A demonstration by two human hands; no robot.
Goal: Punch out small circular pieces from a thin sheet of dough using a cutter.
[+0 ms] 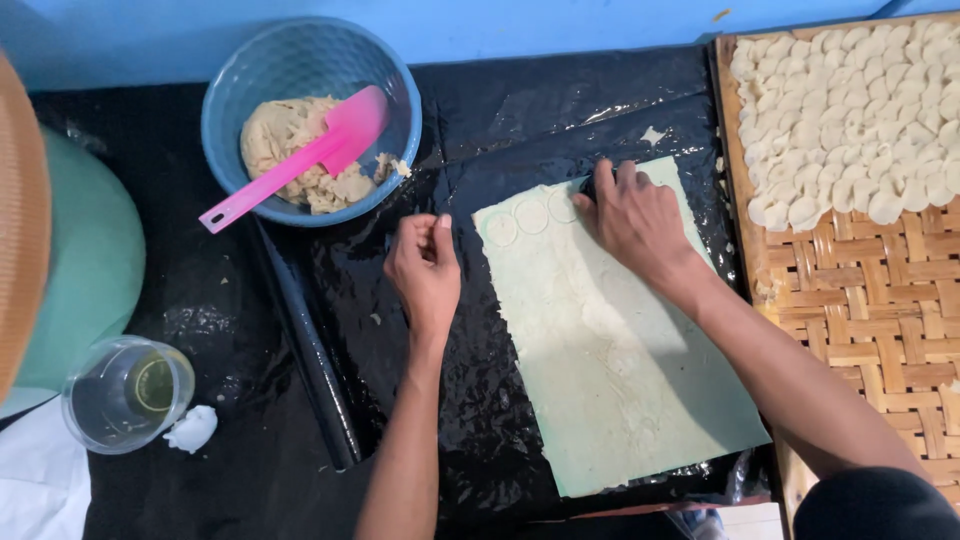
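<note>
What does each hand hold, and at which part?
Right hand presses a dark cutter onto the dough sheet, gripping its top. Left hand: cannot be told.

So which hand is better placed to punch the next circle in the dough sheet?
Right. The right hand already presses a dark cutter at the top edge of the dough sheet, next to the cut circles. The left hand rests on the black plastic sheet, fingers pinched, beside the dough.
</note>
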